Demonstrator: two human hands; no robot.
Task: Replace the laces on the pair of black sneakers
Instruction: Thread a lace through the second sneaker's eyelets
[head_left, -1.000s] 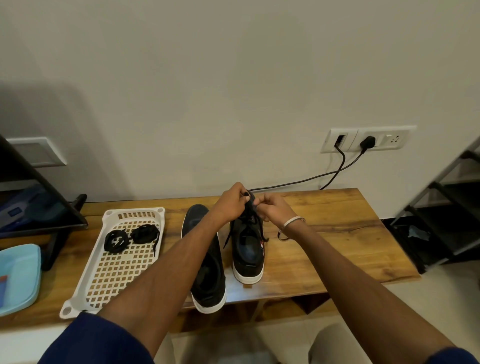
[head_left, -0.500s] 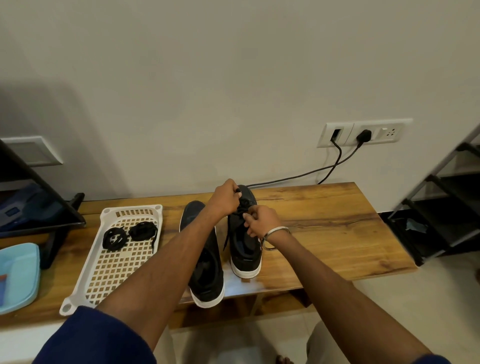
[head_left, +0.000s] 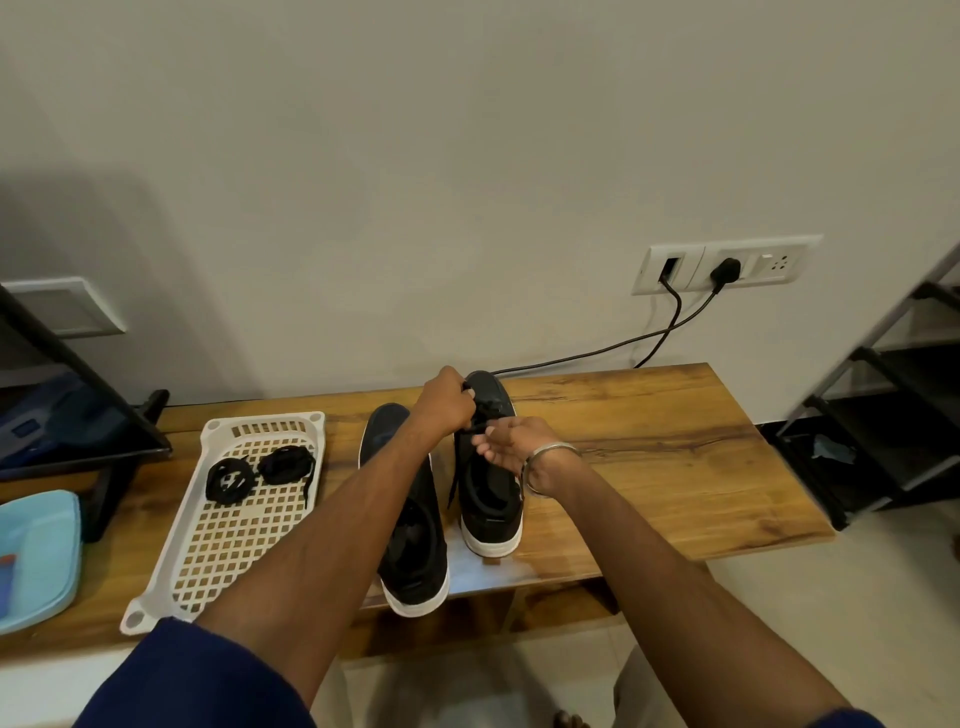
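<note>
since a second ago the right hand (head_left: 506, 441) has drawn back along the right sneaker (head_left: 488, 467), pinching its lace (head_left: 480, 427), while the left hand (head_left: 447, 402) pinches the lace nearer the toe, so unlacing seems underway.

Left forearm (head_left: 332, 519) hides left sneaker (head_left: 410, 525) side; lace (head_left: 480, 426) path under fingers (head_left: 485, 447) unclear; blue tray (head_left: 36, 561) cut off.

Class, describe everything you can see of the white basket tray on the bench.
The white basket tray looks like plastic, rectangular with rounded corners, a lattice floor and a slotted far rim. It lies flat on the wooden bench, left of the sneakers. Two coiled black laces rest in its far end. No hand touches it.
</note>
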